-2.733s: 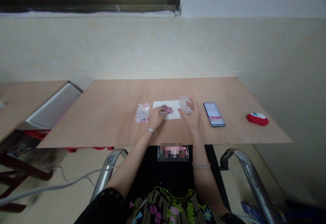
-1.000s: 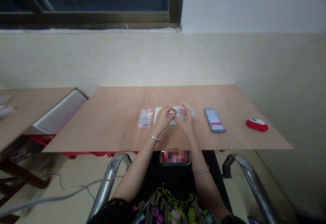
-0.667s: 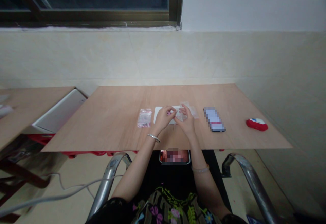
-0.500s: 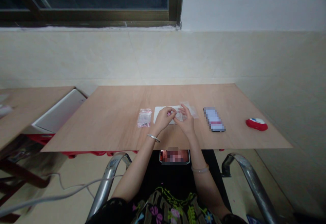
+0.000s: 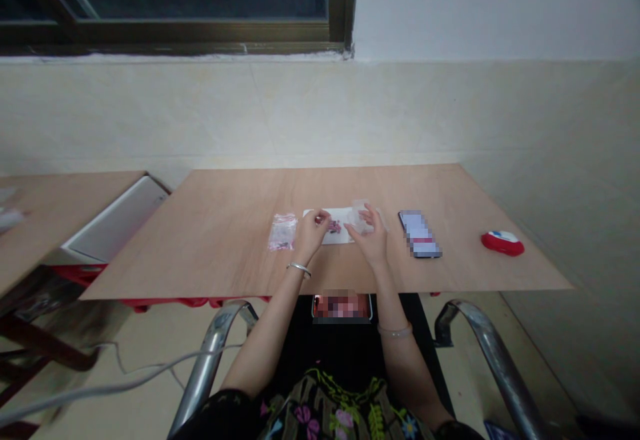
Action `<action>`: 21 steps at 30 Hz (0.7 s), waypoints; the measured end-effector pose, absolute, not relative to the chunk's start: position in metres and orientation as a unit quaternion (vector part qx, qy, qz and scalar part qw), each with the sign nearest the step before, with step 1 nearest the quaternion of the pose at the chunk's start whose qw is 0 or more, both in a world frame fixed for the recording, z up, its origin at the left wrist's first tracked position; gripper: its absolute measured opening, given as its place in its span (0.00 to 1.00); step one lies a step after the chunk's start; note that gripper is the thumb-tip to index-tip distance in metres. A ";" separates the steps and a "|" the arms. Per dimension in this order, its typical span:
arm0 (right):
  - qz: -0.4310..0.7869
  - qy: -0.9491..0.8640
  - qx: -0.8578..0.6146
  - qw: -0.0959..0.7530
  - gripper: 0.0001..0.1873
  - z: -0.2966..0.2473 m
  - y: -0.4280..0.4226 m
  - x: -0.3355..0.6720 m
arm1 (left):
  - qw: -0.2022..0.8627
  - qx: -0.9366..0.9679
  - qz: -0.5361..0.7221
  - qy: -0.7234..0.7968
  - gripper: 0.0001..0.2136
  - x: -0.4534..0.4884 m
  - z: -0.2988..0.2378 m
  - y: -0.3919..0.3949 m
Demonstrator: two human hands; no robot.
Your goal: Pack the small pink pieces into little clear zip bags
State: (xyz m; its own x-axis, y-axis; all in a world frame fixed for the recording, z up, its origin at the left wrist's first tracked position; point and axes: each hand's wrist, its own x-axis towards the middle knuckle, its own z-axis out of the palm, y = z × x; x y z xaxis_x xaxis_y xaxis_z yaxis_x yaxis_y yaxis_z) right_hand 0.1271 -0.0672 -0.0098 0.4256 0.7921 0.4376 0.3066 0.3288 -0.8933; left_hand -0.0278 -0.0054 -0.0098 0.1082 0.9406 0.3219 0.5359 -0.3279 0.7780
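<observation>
Atop the white sheet (image 5: pixel 341 237), pink pieces (image 5: pixel 335 227) sit nearer your pinched left hand (image 5: pixel 311 231), hold unclear; right hand (image 5: pixel 369 230) half-open, empty as far as shows.

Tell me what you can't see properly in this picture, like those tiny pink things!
From the head view:
Pink pieces: too small to tell what they are, some near the left hand.
Small bag: contents too tiny.
Table phone: screen blurred.
Shiny thing on the lap: blurred, so unclear.
</observation>
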 end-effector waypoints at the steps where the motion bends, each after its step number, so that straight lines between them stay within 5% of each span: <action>1: 0.179 -0.497 -0.551 0.646 0.35 -0.010 -0.068 0.128 | 0.238 0.710 0.390 0.535 0.05 -0.030 -0.018 -0.004; 6: 0.136 -0.484 -0.567 0.652 0.35 -0.009 -0.069 0.132 | 0.192 0.721 0.313 0.587 0.07 -0.033 -0.049 -0.007; 21: 0.163 -0.495 -0.559 0.645 0.36 -0.013 -0.069 0.131 | 0.201 0.734 0.332 0.557 0.06 -0.035 -0.050 0.000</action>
State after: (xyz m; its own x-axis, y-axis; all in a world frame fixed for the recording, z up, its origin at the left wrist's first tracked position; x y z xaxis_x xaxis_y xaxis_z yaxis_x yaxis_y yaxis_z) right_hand 0.1312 -0.0691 -0.0132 0.4557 0.7645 0.4560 0.3429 0.3220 -0.8825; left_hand -0.0348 -0.0005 -0.0496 0.1592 0.9514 0.2636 0.6850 -0.2988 0.6644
